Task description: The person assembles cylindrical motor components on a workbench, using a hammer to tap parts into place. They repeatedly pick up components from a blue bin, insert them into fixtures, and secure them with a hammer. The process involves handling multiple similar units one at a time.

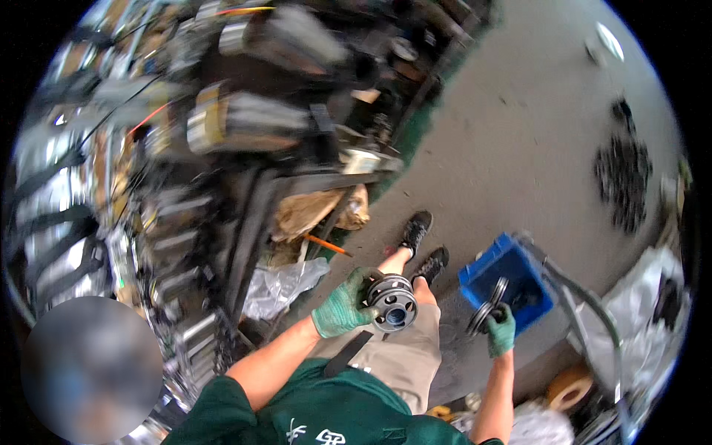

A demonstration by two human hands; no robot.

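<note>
In a green glove, my left hand (pixel 345 305) is closed round a short stack of grey metal pulley wheels (pixel 393 304). Round holes ring the hub on the face turned up. Also gloved in green, my right hand (pixel 501 331) grips more pulley wheels (pixel 486 308), dark and seen nearly edge-on, how many I cannot tell. These are held at the near side of a blue plastic crate (pixel 464 279), overlapping its opening in the view. Dark parts lie inside the crate, too shadowed to make out.
To the left stands a dark metal bench frame (pixel 256 222) crowded with machine parts, blurred. Clear plastic sheeting (pixel 285 288) hangs by its leg. Right of the crate are a bent metal tube (pixel 586 297) and a tape roll (pixel 569 389). A dark pile (pixel 623 182) lies on the grey floor.
</note>
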